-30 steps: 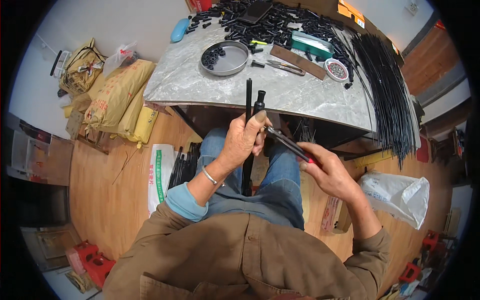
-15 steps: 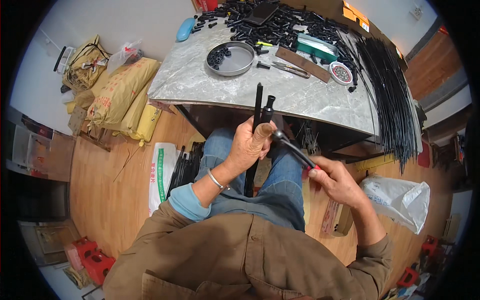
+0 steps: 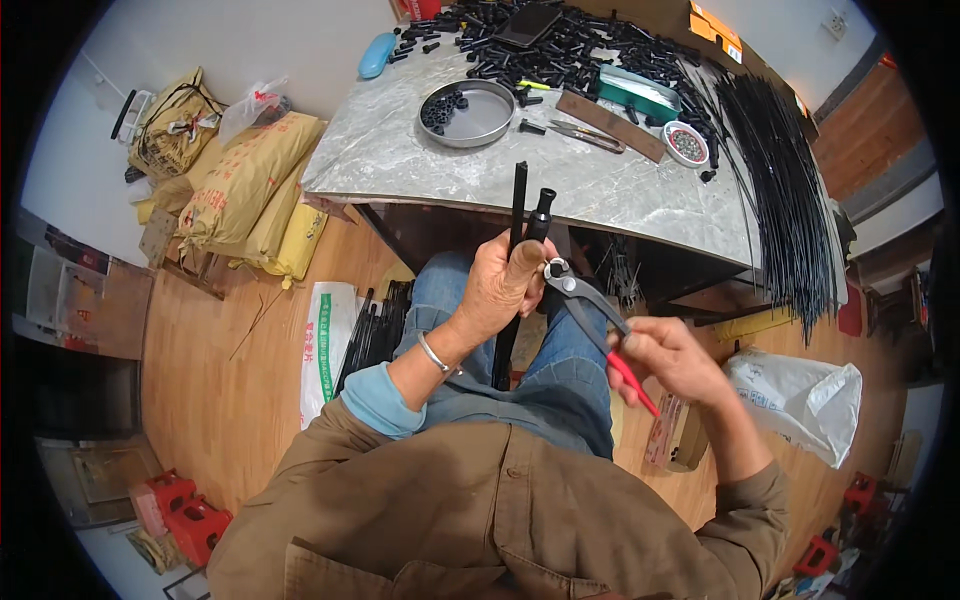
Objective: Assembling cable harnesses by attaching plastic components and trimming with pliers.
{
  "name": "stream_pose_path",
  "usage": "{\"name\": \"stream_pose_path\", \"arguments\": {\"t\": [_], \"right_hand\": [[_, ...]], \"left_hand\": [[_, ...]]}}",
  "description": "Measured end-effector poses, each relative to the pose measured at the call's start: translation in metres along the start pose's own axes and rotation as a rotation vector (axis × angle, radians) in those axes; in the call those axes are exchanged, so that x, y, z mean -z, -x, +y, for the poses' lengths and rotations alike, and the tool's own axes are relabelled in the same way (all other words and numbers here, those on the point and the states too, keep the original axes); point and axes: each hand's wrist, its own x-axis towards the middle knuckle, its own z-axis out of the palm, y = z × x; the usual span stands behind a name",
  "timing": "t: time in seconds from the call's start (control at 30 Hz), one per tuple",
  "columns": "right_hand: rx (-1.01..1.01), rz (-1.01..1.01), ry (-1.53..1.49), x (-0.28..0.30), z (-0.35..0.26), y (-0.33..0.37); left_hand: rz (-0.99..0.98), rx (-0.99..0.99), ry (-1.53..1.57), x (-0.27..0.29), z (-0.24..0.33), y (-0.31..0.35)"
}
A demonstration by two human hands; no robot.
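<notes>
My left hand (image 3: 500, 285) is closed around a long thin black rod (image 3: 519, 205) and a shorter, thicker black tube-like piece (image 3: 541, 215) with a ringed top. Both stand nearly upright, just in front of the table edge and above my knees. My right hand (image 3: 675, 362) grips pincers (image 3: 585, 298) with dark metal arms and a red-covered handle. Their handles are spread, and the jaw end sits right beside the fingers of my left hand. What lies between the jaws is too small to make out. My left palm hides the middle of the held pieces.
On the marbled table (image 3: 400, 165) are a round metal tray (image 3: 485, 108) with small black parts, scissors (image 3: 590, 138), a flat brown bar (image 3: 610, 125) and heaped black pieces (image 3: 560, 50). Long black rods (image 3: 770, 190) overhang its right side. Sacks (image 3: 245, 180) stand left.
The pincers have turned and their handles have spread, showing the red grip more fully. My right hand has shifted its hold slightly. My left hand keeps the black pieces in nearly the same place.
</notes>
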Motion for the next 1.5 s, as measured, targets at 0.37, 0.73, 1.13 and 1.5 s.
{"name": "stream_pose_path", "arguments": {"t": [0.37, 0.73, 1.13, 1.5], "right_hand": [[0.339, 0.066, 0.514, 0.013, 0.006, -0.01], [-0.108, -0.472, -1.011, -0.02, 0.074, -0.015], [0.356, 0.222, 0.791, -0.019, 0.009, 0.0], [0.005, -0.108, -0.126, -0.028, 0.016, -0.005]], "left_hand": [[-0.003, 0.015, -0.045, -0.003, 0.001, 0.001], [-0.036, 0.039, -0.043, -0.005, 0.003, 0.002], [-0.045, 0.036, -0.024, 0.0, 0.004, 0.002], [-0.127, 0.129, -0.099, -0.001, 0.013, -0.003]]}}
